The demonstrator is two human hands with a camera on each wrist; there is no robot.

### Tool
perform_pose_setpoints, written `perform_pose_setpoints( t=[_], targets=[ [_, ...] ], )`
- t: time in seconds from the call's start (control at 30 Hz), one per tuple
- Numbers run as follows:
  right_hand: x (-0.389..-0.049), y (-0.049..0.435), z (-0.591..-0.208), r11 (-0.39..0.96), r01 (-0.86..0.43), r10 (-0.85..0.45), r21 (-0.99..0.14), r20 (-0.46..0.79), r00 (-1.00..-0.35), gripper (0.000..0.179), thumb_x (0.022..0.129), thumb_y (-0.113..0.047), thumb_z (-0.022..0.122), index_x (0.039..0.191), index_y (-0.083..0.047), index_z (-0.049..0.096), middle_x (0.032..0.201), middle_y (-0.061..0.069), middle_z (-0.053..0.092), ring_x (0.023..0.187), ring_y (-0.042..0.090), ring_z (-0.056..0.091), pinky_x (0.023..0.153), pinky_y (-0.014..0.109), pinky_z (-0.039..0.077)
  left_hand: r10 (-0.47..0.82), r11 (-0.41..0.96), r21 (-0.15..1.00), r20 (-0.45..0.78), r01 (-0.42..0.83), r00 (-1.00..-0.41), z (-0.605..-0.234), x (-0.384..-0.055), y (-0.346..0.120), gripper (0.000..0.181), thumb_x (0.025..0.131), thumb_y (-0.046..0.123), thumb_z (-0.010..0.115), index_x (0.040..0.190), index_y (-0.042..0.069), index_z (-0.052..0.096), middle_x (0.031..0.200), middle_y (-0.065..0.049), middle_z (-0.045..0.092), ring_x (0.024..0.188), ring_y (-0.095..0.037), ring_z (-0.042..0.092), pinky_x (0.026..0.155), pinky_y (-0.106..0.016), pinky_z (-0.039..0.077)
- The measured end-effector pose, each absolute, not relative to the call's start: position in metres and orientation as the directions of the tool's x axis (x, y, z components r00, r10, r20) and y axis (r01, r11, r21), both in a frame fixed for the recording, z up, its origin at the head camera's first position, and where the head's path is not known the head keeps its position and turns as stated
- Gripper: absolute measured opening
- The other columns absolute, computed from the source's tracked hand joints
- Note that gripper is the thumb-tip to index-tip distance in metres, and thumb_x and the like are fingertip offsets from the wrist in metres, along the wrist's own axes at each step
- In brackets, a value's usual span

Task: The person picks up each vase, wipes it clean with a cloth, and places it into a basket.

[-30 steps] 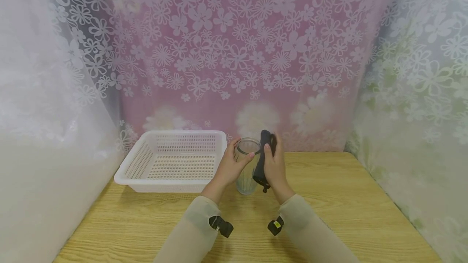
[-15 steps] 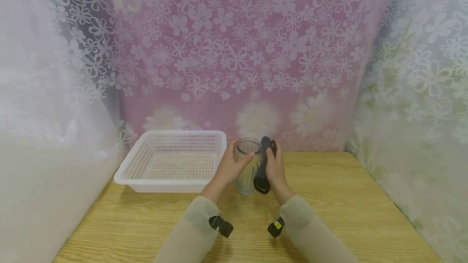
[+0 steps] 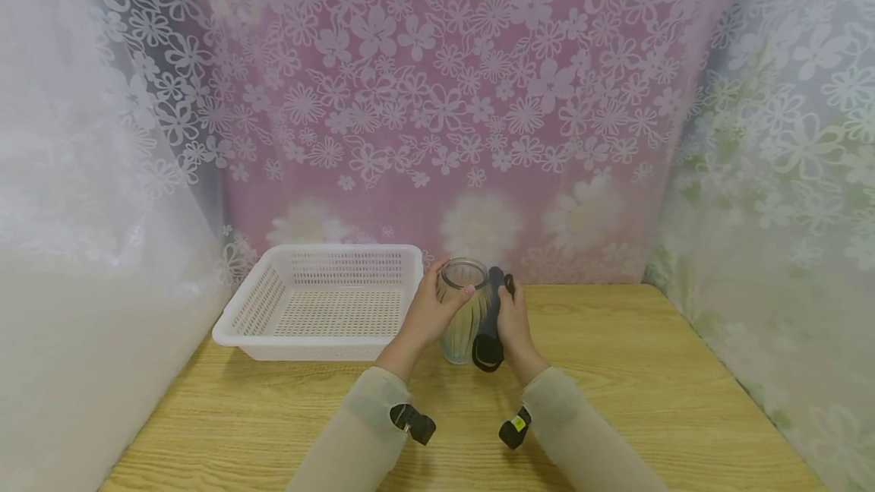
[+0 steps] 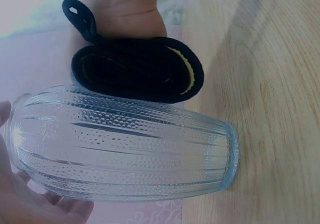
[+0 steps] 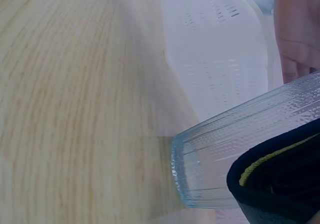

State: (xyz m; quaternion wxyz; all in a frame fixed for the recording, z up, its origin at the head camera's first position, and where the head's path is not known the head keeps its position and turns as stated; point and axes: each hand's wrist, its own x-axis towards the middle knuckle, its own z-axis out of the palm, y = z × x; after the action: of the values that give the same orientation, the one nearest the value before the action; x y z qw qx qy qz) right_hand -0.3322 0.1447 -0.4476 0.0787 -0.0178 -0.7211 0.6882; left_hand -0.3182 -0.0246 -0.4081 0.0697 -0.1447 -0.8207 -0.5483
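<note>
A clear ribbed glass vase (image 3: 456,329) stands upright on the wooden table. My left hand (image 3: 429,311) grips it just below the rim, thumb across the front and fingers behind. Against the vase's right side lies a folded dark cloth (image 3: 488,329), held in my right hand (image 3: 516,323) with the thumb in front. In the left wrist view, the cloth (image 4: 135,76) shows a yellow-edged inner layer and a small hanging loop (image 4: 80,19), pressed along the dimpled glass vase (image 4: 130,149). The right wrist view catches the cloth's folded edge (image 5: 270,184) beside the vase's base (image 5: 187,171); the right fingers are mostly hidden.
A white perforated plastic basket (image 3: 321,340) sits on the table to the left, close to my left hand. Wood-grain tabletop (image 3: 649,386) extends to the right and front. Flowered plastic sheeting (image 3: 437,112) hangs behind and on both sides.
My right hand has moved the folded cloth downward along the vase's right side, and the cloth's lower end has turned toward the camera. The left hand and vase have stayed in place.
</note>
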Motion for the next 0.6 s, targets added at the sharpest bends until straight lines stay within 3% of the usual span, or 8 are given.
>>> perform_pose_setpoints(
  t=[0.33, 0.6],
  targets=[
    [-0.336, 0.146, -0.457, 0.082, -0.044, 0.124, -0.996, 0.054, -0.991, 0.064, 0.11, -0.032, 0.025, 0.16, -0.004, -0.004, 0.166, 0.021, 0.0, 0.152, 0.037, 0.002, 0.122, 0.052, 0.005, 0.161, 0.361, 0.881, 0.264, 0.306, -0.951, -0.408, -0.318, -0.025, 0.08, 0.091, 0.065, 0.062, 0.156, 0.031, 0.03, 0.161, -0.012, 0.029, 0.146, -0.035, 0.031, 0.111, -0.061, 0.033],
    [-0.339, 0.146, -0.462, 0.007, 0.017, 0.102, -1.0, -0.016, -0.995, 0.06, 0.11, -0.028, 0.026, 0.159, 0.001, 0.007, 0.162, 0.025, 0.015, 0.147, 0.04, 0.021, 0.12, 0.054, 0.016, 0.159, 0.357, 0.882, 0.267, 0.308, -0.95, -0.41, -0.319, -0.025, 0.076, 0.094, 0.056, 0.064, 0.156, 0.029, 0.03, 0.161, -0.012, 0.029, 0.146, -0.035, 0.03, 0.111, -0.061, 0.033]
  ],
)
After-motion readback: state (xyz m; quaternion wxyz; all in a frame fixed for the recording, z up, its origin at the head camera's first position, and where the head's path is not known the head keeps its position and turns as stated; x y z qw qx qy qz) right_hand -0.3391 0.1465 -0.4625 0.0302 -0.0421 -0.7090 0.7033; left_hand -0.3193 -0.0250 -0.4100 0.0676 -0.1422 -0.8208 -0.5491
